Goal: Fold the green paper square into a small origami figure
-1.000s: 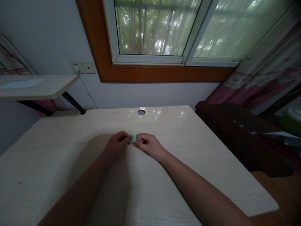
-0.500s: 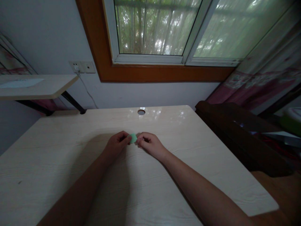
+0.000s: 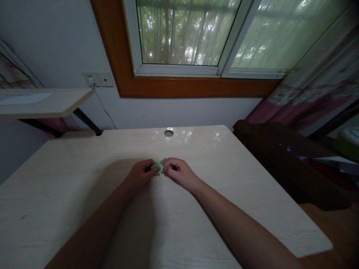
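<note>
A small light-green piece of folded paper (image 3: 158,167) is between my two hands, over the pale wood-grain table (image 3: 190,216). My left hand (image 3: 142,172) pinches its left side, thumb on the near face and fingers behind. At its right edge, the thumb and fingertips of my right hand (image 3: 178,171) are closed together on the paper. The fingertips hide part of both edges, so the exact shape of the folds is too small to make out.
A round cable hole (image 3: 168,133) lies near the table's back edge. At the left, a raised shelf (image 3: 70,102) stands on black legs. Dark wooden furniture (image 3: 269,160) adjoins the right side. A window (image 3: 185,37) is behind, with a wall socket (image 3: 98,79) beside it.
The green paper has tilted and shows a narrower, angled face. My left thumb has slid lower and to the right across it. My right hand has hardly moved.
</note>
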A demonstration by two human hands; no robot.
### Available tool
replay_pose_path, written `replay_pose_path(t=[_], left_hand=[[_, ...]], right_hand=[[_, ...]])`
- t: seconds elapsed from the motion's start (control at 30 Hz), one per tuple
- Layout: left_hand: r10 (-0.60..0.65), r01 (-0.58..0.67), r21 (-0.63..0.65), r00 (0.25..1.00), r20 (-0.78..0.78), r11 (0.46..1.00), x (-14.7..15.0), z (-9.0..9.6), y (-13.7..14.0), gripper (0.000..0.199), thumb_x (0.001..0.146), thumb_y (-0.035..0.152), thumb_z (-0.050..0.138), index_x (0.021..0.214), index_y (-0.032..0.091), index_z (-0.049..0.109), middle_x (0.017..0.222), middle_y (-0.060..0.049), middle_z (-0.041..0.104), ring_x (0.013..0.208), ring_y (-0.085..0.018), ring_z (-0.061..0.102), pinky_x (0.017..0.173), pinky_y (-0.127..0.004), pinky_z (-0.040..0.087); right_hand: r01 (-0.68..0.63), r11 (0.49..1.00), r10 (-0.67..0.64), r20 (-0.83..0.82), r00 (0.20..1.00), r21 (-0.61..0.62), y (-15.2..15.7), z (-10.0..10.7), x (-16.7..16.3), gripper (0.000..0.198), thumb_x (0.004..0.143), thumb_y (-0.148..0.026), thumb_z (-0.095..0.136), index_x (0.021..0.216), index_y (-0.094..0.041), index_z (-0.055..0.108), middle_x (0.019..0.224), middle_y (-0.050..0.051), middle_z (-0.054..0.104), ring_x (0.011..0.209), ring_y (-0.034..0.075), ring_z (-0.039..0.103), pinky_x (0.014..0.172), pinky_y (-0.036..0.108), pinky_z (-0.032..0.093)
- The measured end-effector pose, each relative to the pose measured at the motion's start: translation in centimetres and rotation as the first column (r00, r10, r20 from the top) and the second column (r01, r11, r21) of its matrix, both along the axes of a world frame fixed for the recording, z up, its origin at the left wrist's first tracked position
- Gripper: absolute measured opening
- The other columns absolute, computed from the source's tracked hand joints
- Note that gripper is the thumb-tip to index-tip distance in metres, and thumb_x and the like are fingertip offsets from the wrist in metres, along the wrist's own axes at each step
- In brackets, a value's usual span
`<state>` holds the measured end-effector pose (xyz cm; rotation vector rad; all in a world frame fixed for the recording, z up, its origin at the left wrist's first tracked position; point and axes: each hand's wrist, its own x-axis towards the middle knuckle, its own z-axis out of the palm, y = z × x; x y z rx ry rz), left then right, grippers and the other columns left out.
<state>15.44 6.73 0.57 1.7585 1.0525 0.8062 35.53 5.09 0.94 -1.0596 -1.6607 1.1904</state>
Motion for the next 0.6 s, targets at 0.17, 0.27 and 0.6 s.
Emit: replay_pose_path(t=[0.17, 0.27, 0.6], left_hand=[[-0.021, 0.021, -0.01, 1.0, -0.012, 1.0, 0.02, 0.62, -0.27, 0.028, 0.084, 0.04, 0.06, 0.074, 0.015, 0.066, 0.069, -0.001, 0.064, 0.067, -0.015, 0.057, 0.065, -0.025, 0.042], [-0.036, 0.036, -0.006, 0.999, 0.004, 0.999, 0.05, 0.68, -0.29, 0.029, 0.085, 0.04, 0.058, 0.073, 0.015, 0.066, 0.069, -0.002, 0.065, 0.068, -0.016, 0.057, 0.067, -0.026, 0.043], [-0.034, 0.035, -0.02, 0.998, 0.046, 0.999, 0.02, 0.99, -0.37, 0.031, 0.088, 0.037, 0.054, 0.069, 0.015, 0.066, 0.067, -0.001, 0.063, 0.066, -0.015, 0.057, 0.066, -0.024, 0.043]], right_hand=[[-0.021, 0.999, 0.02, 0.024, 1.0, 0.03, -0.05, -0.28, -0.05, 0.016, 0.084, -0.029, 0.059, 0.078, -0.015, 0.065, 0.066, -0.001, 0.055, 0.058, 0.01, 0.044, 0.053, 0.021, 0.032], [-0.026, 0.999, 0.024, 0.038, 0.999, 0.035, -0.01, -0.46, -0.03, 0.019, 0.085, -0.032, 0.059, 0.078, -0.016, 0.065, 0.067, -0.001, 0.057, 0.059, 0.01, 0.045, 0.054, 0.021, 0.033], [-0.038, 0.999, 0.036, 0.047, 0.998, 0.034, 0.02, -0.26, 0.09, 0.016, 0.085, -0.028, 0.059, 0.077, -0.016, 0.066, 0.071, 0.001, 0.062, 0.063, 0.011, 0.051, 0.059, 0.022, 0.037]])
